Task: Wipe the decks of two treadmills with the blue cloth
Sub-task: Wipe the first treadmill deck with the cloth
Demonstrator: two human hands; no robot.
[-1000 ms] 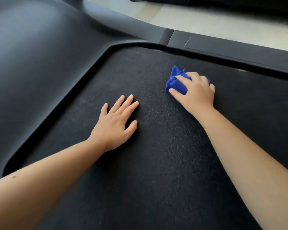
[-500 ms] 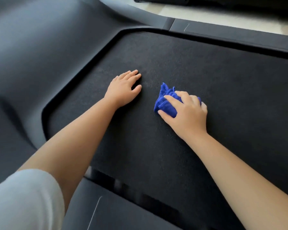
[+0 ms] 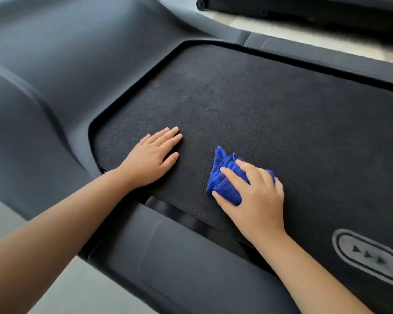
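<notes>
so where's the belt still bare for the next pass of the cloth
Bare belt runs from the far side rail down to the hands, and right of the blue cloth toward the arrow logo. Crowded: the near corner, where the left hand lies flat and the right hand presses the cloth.

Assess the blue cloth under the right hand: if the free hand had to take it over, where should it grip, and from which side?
Best grip, probably, is the loose peaked corner of the blue cloth, coming from the left. That corner sticks out clear of the right hand, whose fingers press the bunched middle onto the treadmill belt. The left hand lies flat on that side.
</notes>
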